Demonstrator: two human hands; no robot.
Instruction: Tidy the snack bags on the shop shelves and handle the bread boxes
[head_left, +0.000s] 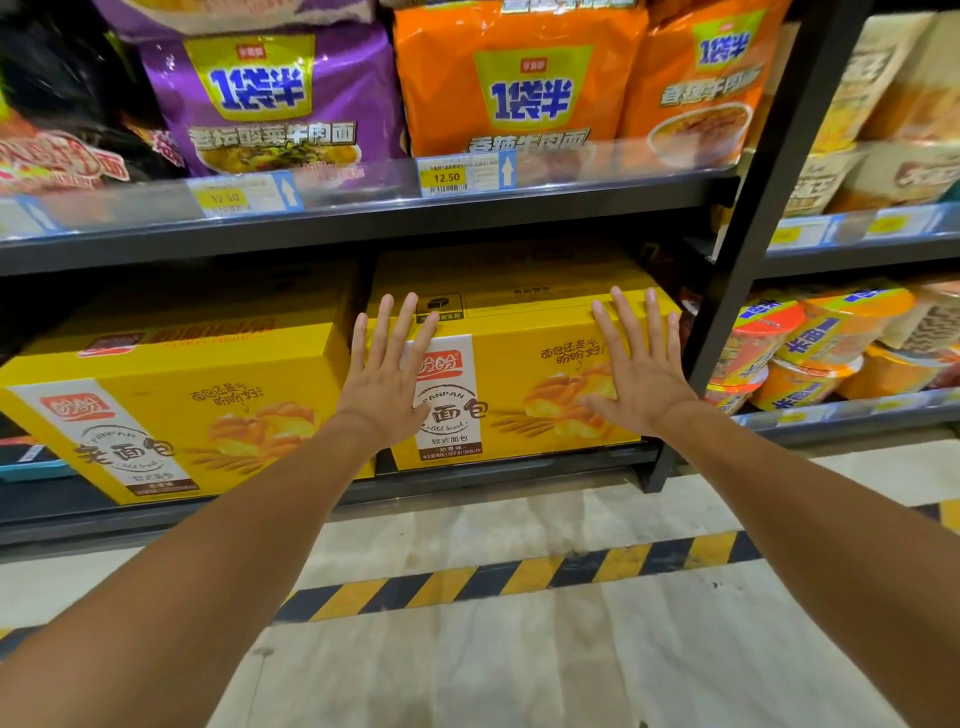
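Observation:
Two yellow bread boxes stand side by side on the bottom shelf. The right box (524, 364) sits against the black shelf post. My left hand (387, 374) lies flat on its front left part, fingers straight and spread. My right hand (636, 369) lies flat on its front right part, fingers also spread. The left box (171, 395) juts out a little past the shelf edge. On the shelf above stand a purple noodle bag (270, 98) and orange noodle bags (519, 83).
A black upright post (769, 208) divides this bay from the right bay, where cup noodles (810, 348) are stacked. Price tags (447, 176) line the upper shelf rail. Yellow-black hazard tape (519, 577) crosses the pale floor below.

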